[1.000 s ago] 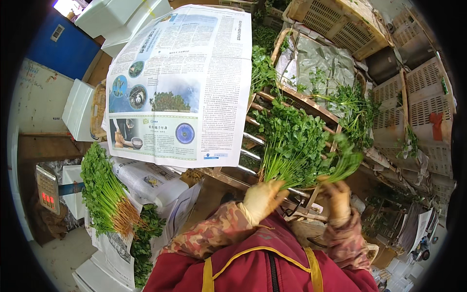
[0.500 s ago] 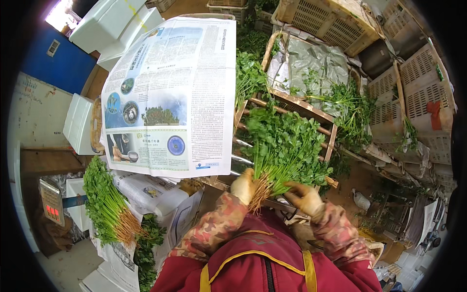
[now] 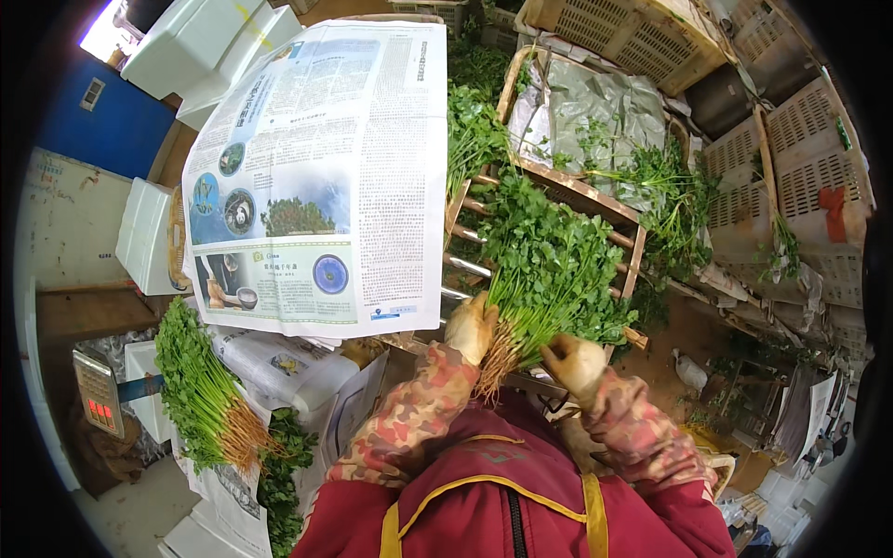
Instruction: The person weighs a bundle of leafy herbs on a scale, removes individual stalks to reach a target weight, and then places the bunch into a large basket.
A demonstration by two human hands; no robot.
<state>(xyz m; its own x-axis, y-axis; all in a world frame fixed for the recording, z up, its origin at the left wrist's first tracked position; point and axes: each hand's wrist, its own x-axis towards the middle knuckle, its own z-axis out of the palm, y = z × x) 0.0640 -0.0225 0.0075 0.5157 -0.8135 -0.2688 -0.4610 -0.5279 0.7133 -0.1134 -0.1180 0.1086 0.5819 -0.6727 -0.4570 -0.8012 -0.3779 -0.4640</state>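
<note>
My left hand [image 3: 473, 329], in a soiled pale glove, is closed round the stems of a bunch of leafy greens [image 3: 553, 270], just above their brown roots. The bunch looks like thin-stemmed celery. Its leaves spread away from me over a wooden slatted rack [image 3: 637, 265], and its roots point toward my apron. Beside the stems, at the right, my right hand [image 3: 575, 365] is gloved too. Its fingers are curled in, and what they pinch, if anything, is too small to make out.
Large newspaper sheets [image 3: 321, 177] lie at the left of the rack. Another rooted bunch [image 3: 209, 391] rests on paper near a scale with a red-lit display [image 3: 98, 392]. White foam boxes [image 3: 149, 232] stand farther left. Plastic crates [image 3: 623, 42] are stacked at the back and right.
My right hand has drawn its fingers in from the stems, where they were stretched out before. The left hand keeps its hold on the bunch, whose leaves have settled.
</note>
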